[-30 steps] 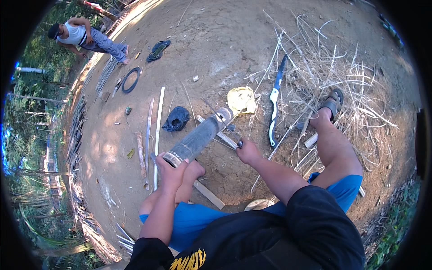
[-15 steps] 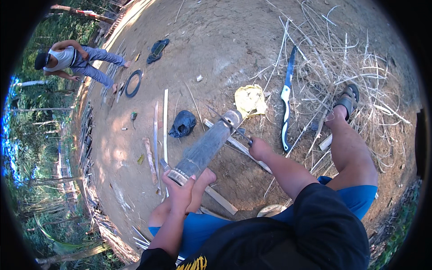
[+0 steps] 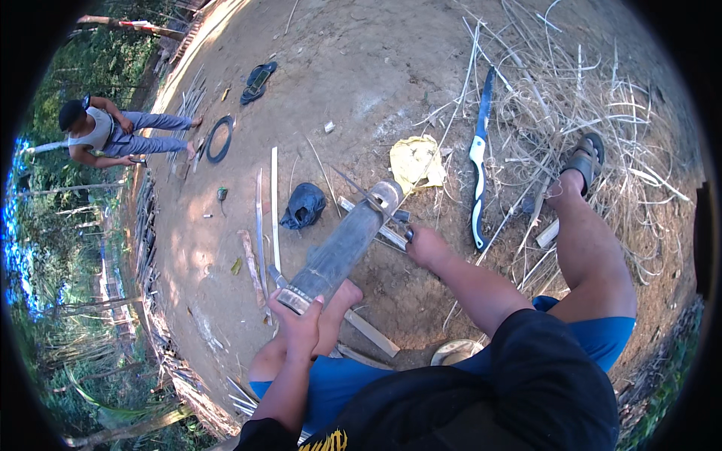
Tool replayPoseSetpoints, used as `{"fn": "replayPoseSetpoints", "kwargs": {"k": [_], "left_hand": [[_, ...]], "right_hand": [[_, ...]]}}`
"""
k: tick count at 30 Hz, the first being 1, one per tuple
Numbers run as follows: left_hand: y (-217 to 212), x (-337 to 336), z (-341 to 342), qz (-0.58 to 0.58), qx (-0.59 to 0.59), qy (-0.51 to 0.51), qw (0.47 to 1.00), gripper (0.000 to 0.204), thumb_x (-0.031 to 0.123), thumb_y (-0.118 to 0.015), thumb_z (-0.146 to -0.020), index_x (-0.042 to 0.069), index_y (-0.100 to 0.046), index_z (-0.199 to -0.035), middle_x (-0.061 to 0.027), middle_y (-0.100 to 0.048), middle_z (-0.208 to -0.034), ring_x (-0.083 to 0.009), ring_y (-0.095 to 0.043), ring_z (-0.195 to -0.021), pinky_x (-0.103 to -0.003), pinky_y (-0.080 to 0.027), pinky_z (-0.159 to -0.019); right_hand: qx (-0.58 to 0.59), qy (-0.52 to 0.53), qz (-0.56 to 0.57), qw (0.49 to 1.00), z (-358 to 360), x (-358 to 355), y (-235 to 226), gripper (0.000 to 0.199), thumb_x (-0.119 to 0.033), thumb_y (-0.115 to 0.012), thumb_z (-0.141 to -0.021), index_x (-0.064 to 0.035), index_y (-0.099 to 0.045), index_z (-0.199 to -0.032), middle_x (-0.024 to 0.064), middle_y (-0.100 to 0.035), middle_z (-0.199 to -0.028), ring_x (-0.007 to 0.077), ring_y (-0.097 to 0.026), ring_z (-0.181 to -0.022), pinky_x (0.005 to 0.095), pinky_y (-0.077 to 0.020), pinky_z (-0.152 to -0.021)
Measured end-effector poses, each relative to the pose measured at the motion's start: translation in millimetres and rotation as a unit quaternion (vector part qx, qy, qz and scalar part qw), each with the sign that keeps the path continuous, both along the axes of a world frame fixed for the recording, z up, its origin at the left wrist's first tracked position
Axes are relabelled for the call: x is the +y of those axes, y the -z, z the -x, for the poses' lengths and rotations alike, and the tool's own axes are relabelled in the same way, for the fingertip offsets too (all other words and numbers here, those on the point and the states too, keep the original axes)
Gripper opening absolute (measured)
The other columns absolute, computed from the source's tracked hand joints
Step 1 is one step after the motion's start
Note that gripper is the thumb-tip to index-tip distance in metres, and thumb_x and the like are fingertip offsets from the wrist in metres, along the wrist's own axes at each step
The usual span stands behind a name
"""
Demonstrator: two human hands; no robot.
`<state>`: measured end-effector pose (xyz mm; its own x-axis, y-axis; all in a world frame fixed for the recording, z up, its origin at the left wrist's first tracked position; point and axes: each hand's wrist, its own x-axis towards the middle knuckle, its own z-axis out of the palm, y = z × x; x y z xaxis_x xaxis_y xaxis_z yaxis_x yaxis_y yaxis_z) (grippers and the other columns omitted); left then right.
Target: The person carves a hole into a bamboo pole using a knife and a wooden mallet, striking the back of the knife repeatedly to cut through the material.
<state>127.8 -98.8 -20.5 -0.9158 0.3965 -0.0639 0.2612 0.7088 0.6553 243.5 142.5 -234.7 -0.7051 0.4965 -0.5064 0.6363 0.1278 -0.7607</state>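
A thick grey bamboo tube [image 3: 340, 244] slants away from me between my legs, with a small pale notch cut in its far end. My left hand [image 3: 301, 325] is wrapped round the near rim of the tube, thumb on top. In my right hand [image 3: 426, 246], closed round its handle, is a knife [image 3: 368, 197]. Its thin dark blade lies across the tube beside the notch and reaches past the left side. Most of the handle is hidden in my fist.
To the right lie a folding saw [image 3: 479, 165] and a heap of pale shavings [image 3: 579, 128]. A yellow bag [image 3: 416, 163], black bag [image 3: 304, 206] and bamboo strips [image 3: 274, 203] lie beyond the tube. Another person [image 3: 113, 131] stands at the far left near a black coil [image 3: 219, 140].
My right hand has shifted slightly left, and the knife blade now sticks out farther past the tube's left side. The other person has changed arm position and stance.
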Motion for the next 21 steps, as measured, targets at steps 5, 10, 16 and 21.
{"fn": "replayPoseSetpoints", "kwargs": {"k": [5, 10, 16, 21], "left_hand": [[3.5, -3.8, -0.1, -0.020, -0.037, -0.027, 0.999, 0.079, 0.014, -0.082, -0.079, 0.000, -0.029, -0.136, -0.0241, -0.045, -0.127, -0.0330, -0.051, -0.117, -0.043, -0.041, -0.101], [8.9, -9.6, 3.9, -0.003, -0.004, -0.014, 1.000, 0.079, 0.015, -0.083, -0.078, -0.001, -0.030, -0.135, -0.0242, -0.044, -0.127, -0.0334, -0.049, -0.118, -0.044, -0.040, -0.102], [9.3, -10.2, 4.3, -0.015, -0.017, -0.016, 1.000, 0.078, 0.015, -0.083, -0.078, 0.000, -0.031, -0.134, -0.0239, -0.043, -0.127, -0.0330, -0.049, -0.118, -0.044, -0.039, -0.102], [7.2, -8.8, 4.0, -0.024, -0.025, -0.011, 0.999, 0.078, 0.015, -0.083, -0.078, 0.000, -0.030, -0.134, -0.0238, -0.044, -0.126, -0.0326, -0.049, -0.117, -0.044, -0.040, -0.101]], "right_hand": [[-0.021, -0.004, -0.011, 1.000, 0.8, 5.2, 1.1, 0.032, -0.017, -0.063, -0.084, -0.0061, -0.063, -0.114, 0.0247, -0.069, -0.105, 0.0420, -0.066, -0.101, 0.0500, -0.0519, -0.089], [-0.024, -0.014, -0.019, 0.999, -3.4, 10.4, -3.7, 0.032, -0.017, -0.063, -0.084, -0.0058, -0.063, -0.114, 0.0236, -0.069, -0.105, 0.0414, -0.066, -0.101, 0.0493, -0.0521, -0.089], [0.021, -0.013, -0.003, 1.000, -7.0, -5.0, -12.2, 0.031, -0.017, -0.060, -0.086, -0.0080, -0.063, -0.115, 0.0220, -0.069, -0.109, 0.0399, -0.066, -0.104, 0.0481, -0.0518, -0.091], [-0.096, -0.015, -0.034, 0.995, -16.9, 13.2, -4.5, 0.030, -0.018, -0.061, -0.086, -0.0094, -0.063, -0.114, 0.0208, -0.069, -0.110, 0.0396, -0.066, -0.104, 0.0487, -0.0516, -0.091]]}}
